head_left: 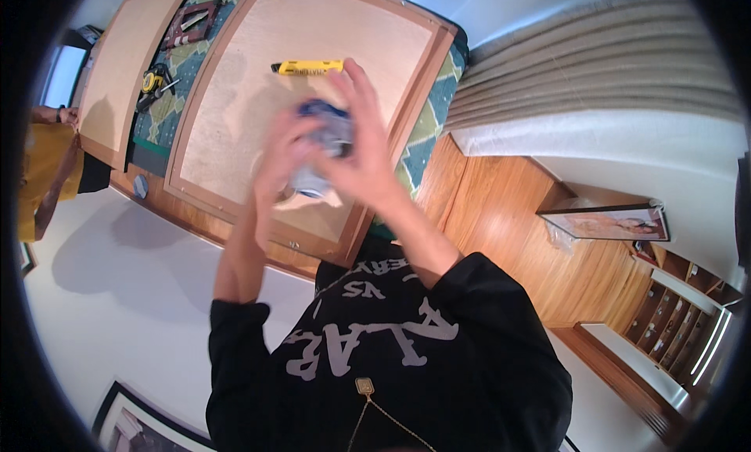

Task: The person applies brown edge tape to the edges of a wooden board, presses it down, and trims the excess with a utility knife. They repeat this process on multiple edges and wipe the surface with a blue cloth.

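Pleated beige curtain, black-framed picture, wooden floor

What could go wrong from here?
Slip: the blue-and-grey item is between the left hand and right hand, over the framed panel; blur hides the grip, so it might drop and mark the panel.

Bump: the right hand's fingers overlap one end of the yellow tool in this view and could knock it; contact is unclear.
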